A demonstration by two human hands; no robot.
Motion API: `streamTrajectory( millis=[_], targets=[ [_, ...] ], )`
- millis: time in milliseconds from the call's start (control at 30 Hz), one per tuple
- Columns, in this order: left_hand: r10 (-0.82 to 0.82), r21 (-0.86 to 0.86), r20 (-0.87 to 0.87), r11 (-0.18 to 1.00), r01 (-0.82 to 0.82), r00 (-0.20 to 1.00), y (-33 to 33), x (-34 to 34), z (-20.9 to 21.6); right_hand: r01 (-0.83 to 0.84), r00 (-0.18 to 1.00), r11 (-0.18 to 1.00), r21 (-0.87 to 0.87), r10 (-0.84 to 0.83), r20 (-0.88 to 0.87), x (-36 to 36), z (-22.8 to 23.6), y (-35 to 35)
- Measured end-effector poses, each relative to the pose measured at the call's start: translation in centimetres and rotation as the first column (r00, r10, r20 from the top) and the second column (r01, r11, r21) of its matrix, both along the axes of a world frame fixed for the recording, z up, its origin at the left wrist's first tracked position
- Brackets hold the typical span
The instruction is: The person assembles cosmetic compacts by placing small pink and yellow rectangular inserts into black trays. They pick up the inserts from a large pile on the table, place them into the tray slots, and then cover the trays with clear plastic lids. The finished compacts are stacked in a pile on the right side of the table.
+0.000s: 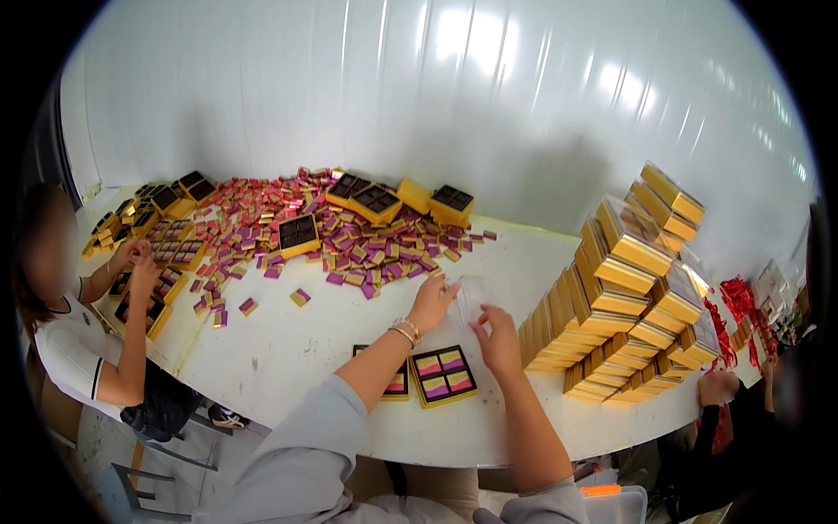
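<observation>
My left hand (432, 301) and my right hand (497, 337) hold a clear plastic lid (474, 293) between them, fingers pinched on its edges. Just below the lid, on the table, lies a gold box (444, 375) with a black divider, its compartments filled with gold, pink and purple wrapped pieces. To its left, a second filled box (394, 385) is partly hidden by my left forearm.
Loose wrapped pieces (349, 253) are heaped at the back, with unfilled divided boxes (377, 203) among them. Stacked lidded gold boxes (611, 306) rise high on the right. A person (105, 349) handles boxes at the left; another person's arm (711, 402) shows at far right.
</observation>
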State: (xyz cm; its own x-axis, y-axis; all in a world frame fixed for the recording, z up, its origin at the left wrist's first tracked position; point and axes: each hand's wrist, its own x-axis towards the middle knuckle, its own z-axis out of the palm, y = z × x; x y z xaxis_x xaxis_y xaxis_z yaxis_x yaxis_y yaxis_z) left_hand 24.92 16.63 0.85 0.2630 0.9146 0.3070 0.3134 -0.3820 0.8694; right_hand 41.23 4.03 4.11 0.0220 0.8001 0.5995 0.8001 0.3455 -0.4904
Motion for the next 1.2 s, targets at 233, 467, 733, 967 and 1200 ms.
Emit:
streamTrajectory(
  millis=[233,467,733,967,1200],
  targets=[
    [-0.102,-0.091,0.684,0.971,0.223,0.723,-3.9,-8.0,7.2,-0.120,0.737,0.992,0.037,0.114,-0.666,-0.5,3.5,-7.3],
    [0.241,-0.336,0.898,0.915,0.222,0.368,-4.5,-20.3,4.0,-0.430,0.028,0.903,-0.018,-0.007,-1.000,-3.4,2.6,-11.5],
    [0.315,-0.421,0.869,0.875,0.238,0.380,-4.3,-21.2,1.6,0.020,0.793,0.983,-0.184,-0.128,-0.595,-6.4,-0.7,-11.3],
    [0.279,-0.399,0.872,0.881,0.254,0.402,-4.1,-21.2,1.3,0.253,0.930,0.959,-0.126,-0.277,-0.240,-6.3,-1.6,-11.3],
    [0.256,-0.370,0.887,0.892,0.261,0.384,-3.7,-21.9,0.5,0.051,0.968,0.974,-0.221,0.006,0.249,-8.9,0.8,-12.4]
  ],
)
